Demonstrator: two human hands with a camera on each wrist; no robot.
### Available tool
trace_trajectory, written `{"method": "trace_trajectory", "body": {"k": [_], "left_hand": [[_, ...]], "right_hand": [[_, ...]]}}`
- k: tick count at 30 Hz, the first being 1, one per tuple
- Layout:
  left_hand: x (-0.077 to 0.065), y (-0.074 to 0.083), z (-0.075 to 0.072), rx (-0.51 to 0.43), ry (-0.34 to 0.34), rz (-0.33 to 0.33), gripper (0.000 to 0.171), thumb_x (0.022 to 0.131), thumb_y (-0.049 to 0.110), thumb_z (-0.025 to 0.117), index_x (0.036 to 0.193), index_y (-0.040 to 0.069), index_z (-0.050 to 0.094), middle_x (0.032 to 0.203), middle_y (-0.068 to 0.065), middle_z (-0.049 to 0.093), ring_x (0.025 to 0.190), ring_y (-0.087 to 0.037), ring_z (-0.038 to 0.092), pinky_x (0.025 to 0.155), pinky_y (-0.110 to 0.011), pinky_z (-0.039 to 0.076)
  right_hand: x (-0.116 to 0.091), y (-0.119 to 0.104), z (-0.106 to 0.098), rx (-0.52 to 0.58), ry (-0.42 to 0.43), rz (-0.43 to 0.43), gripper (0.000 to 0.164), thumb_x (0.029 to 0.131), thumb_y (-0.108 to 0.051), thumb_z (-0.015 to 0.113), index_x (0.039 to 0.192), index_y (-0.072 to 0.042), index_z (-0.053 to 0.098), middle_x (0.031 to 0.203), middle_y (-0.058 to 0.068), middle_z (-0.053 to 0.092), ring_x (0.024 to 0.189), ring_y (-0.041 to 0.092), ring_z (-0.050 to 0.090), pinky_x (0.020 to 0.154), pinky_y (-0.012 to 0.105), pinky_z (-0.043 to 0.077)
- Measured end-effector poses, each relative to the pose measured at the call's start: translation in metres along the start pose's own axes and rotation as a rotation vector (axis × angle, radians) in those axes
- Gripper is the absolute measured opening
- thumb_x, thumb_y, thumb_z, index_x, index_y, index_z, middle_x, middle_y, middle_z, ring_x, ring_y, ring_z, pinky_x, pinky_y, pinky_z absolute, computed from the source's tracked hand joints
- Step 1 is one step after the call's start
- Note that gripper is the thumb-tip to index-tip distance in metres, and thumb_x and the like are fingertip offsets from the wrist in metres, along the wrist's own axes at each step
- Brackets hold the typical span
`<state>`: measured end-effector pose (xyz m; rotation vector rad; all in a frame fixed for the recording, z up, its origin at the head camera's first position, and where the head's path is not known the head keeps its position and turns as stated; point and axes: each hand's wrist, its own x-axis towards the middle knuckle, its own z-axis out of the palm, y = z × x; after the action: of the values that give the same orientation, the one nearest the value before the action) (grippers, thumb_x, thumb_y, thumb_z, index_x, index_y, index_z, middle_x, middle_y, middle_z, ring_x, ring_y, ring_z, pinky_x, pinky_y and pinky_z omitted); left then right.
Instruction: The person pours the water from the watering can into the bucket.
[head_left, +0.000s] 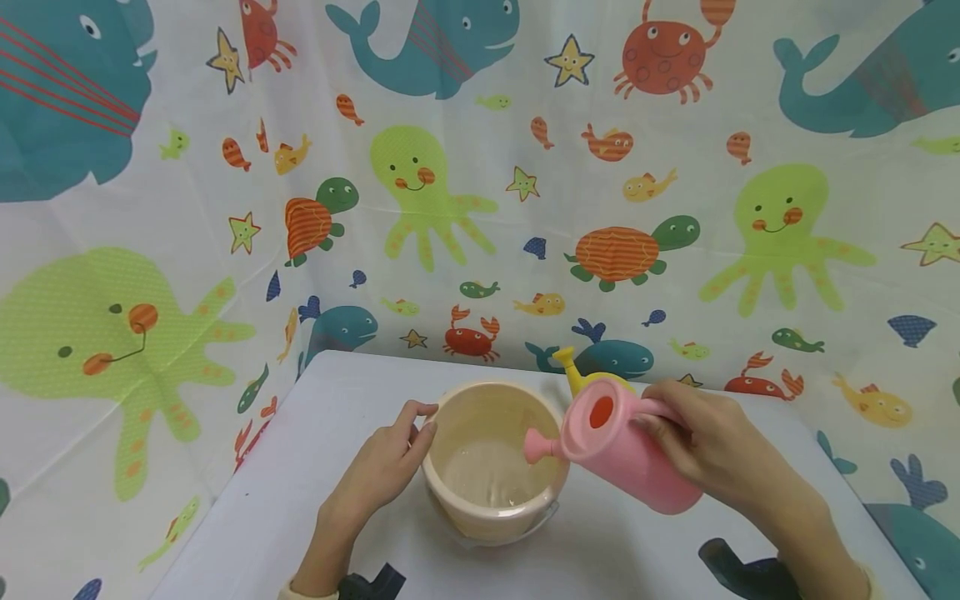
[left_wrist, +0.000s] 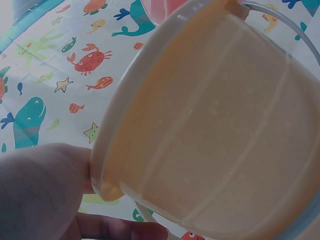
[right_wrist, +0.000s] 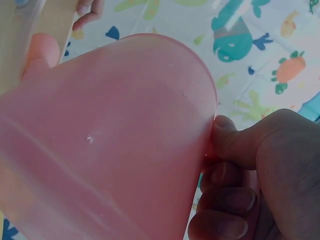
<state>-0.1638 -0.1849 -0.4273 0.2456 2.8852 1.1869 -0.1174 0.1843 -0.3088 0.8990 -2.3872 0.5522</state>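
A cream bucket (head_left: 487,527) stands on the white table, tilted slightly in the head view, with a little liquid showing inside. My left hand (head_left: 381,467) grips its left rim; the left wrist view has the thumb against the rim (left_wrist: 107,165) and a finger beneath it. With its fingers curled round the handle, my right hand (head_left: 723,442) holds a pink watering can (head_left: 637,458). The can is tipped to the left, its spout (head_left: 542,446) over the bucket's right side. In the right wrist view the pink can body (right_wrist: 120,135) covers much of the scene.
Behind the pink can is a yellow watering can (head_left: 573,371), partly hidden. The white table (head_left: 262,500) ends at a curtain (head_left: 495,233) printed with sea animals. A thin bucket handle (head_left: 543,517) hangs low at the bucket's front right.
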Motion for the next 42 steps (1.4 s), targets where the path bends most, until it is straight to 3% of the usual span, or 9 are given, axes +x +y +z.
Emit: {"method": "trace_trajectory", "body": {"k": [42], "left_hand": [[-0.0045, 0.0018, 0.0002, 0.001, 0.011, -0.021, 0.036, 0.103, 0.039, 0.051, 0.138, 0.03, 0.049, 0.076, 0.004, 0.058, 0.063, -0.012, 0.053, 0.056, -0.025, 0.046]], "right_hand": [[0.0046, -0.0048, -0.0035, -0.018, -0.051, 0.049, 0.035, 0.073, -0.005, 0.086, 0.097, -0.018, 0.064, 0.081, -0.014, 0.058, 0.069, -0.005, 0.05, 0.06, 0.017, 0.052]]}}
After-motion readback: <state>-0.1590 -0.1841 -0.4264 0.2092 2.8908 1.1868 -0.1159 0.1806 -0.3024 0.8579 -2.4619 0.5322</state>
